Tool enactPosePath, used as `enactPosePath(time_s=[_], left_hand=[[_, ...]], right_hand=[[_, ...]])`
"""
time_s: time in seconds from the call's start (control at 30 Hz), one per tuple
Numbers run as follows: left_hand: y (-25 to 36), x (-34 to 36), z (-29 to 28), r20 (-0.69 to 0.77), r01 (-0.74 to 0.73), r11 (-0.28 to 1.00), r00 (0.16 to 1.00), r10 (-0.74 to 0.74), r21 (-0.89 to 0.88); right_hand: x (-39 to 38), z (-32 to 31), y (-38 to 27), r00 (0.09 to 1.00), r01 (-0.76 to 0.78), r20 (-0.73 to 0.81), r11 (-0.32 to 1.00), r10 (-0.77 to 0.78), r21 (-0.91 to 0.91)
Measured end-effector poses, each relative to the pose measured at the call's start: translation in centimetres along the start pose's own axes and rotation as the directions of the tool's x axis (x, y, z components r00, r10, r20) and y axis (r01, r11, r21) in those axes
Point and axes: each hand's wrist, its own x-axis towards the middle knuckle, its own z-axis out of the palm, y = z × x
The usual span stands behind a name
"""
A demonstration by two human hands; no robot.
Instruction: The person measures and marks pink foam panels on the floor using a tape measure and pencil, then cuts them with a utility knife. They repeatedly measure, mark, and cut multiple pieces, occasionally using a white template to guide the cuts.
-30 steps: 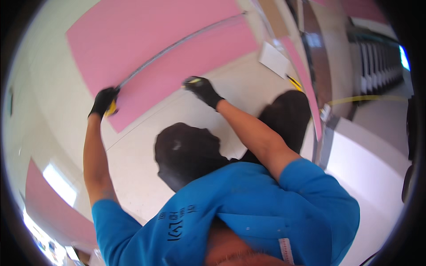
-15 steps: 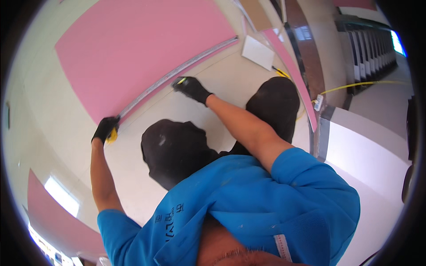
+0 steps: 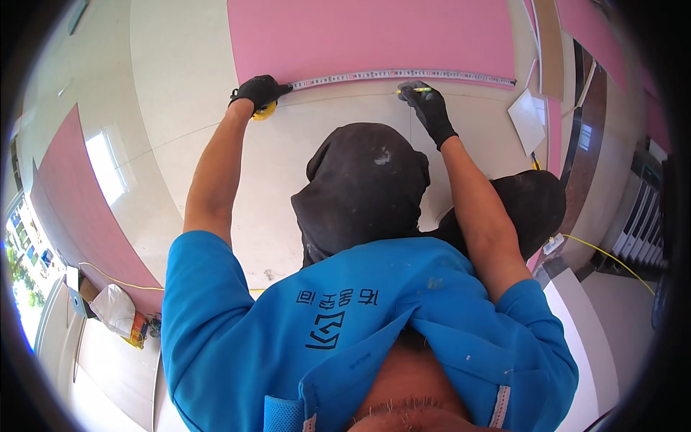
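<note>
A large pink board (image 3: 374, 36) lies on the floor in front of me. Along its near edge runs the extended blade of a tape measure (image 3: 403, 74), its far end at the board's right corner. My left hand (image 3: 259, 93), in a black glove, is closed round the tape measure's yellow case (image 3: 265, 111) by the board's left corner. My right hand (image 3: 426, 108), also gloved in black, holds a slim yellow-green pencil (image 3: 417, 91) between the fingers, just short of the board's near edge.
A white square piece (image 3: 527, 119) lies right of the board, near a yellow-and-black tool (image 3: 535, 163). Another pink board (image 3: 83, 187) is at the left. A yellow cable (image 3: 612, 255) leads from a white socket block (image 3: 553, 243). Bags (image 3: 115, 309) sit at lower left.
My view has swung to the left, so the board and tape now lie nearly level across the top. The tape case stays in my left hand, the pencil in my right.
</note>
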Motion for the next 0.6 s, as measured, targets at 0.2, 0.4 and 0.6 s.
enactPosePath(time_s=[0.2, 0.4, 0.6], left_hand=[[0.0, 0.7, 0.8, -0.021, 0.001, 1.0, 1.0, -0.001, 0.003], [-1.1, 1.1, 1.0, 0.067, -0.141, 0.979, 0.986, 0.152, -0.151], [-0.1, 2.4, 1.1, -0.099, -0.193, 0.484, 0.972, 0.214, -0.854]], right_hand=[[-0.3, 0.7, 0.3, 0.999, 0.046, -0.006, 0.997, -0.046, 0.056], [0.9, -0.8, -1.0, 0.992, 0.104, -0.066, 0.994, -0.107, -0.043], [3.6, -11.3, -15.1, 0.919, 0.394, 0.038, 0.919, -0.393, -0.015]])
